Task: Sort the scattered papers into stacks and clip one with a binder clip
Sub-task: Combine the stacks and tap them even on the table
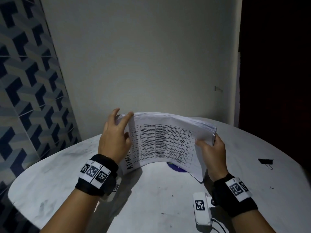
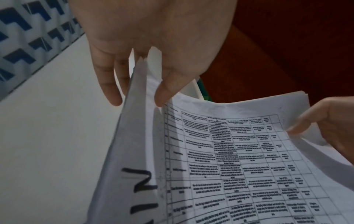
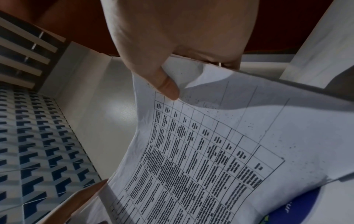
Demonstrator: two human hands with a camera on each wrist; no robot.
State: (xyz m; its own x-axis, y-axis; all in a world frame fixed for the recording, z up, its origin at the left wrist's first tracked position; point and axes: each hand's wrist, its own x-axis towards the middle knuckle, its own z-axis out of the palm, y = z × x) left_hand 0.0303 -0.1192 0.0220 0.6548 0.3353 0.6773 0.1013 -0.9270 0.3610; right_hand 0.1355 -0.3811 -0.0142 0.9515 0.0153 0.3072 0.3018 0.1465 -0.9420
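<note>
Our left hand (image 1: pixel 116 137) grips the left edge of the stack of papers (image 1: pixel 168 140), thumb on the printed top sheet and fingers (image 2: pixel 110 84) behind; our right hand (image 1: pixel 212 148) pinches the right edge, thumb (image 3: pixel 168 84) pressed on the table of text. We hold the stack upright and bowed above the middle of the round bench (image 1: pixel 67 174), its lower edge just off the surface as far as we can tell. A sheet with large handwritten letters (image 2: pixel 141 189) peeks out on the left, not flush with the rest.

We judge we are squaring the stack. To do it well, we should loosen both grips a little, tap the bottom edge on the bench, then turn it and tap a side edge until that stray sheet lines up.

Further right, well apart from the papers, lies the black binder clip (image 1: pixel 265 161), untouched. Behind the stack a blue disc (image 1: pixel 176 168) shows on the bench, and a small white device (image 1: pixel 201 208) with a cable sits near our right wrist.
</note>
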